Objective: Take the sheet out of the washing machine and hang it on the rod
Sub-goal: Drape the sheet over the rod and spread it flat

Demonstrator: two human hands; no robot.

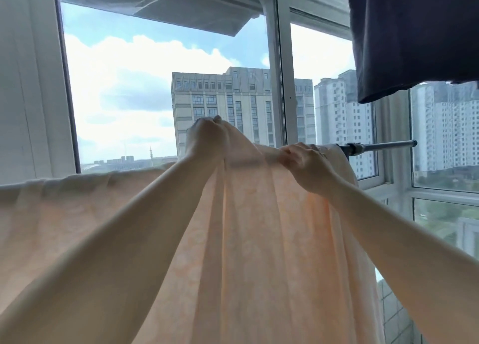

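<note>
Both arms reach up and forward: the left hand (pixel 206 133) bunches the pale peach patterned cotton sheet (pixel 248 240) above the thin metal rod (pixel 381 145), the right hand (pixel 304 162) pinching it at the rod.

sheet (pixel 259 240): pale peach-orange, faint lighter floral-looking pattern
rod (pixel 383 145): silver-grey metal, darker joint
hanging garment (pixel 409 32): dark navy, plain
window frame (pixel 280 84): white
sky: blue, white clouds
</note>
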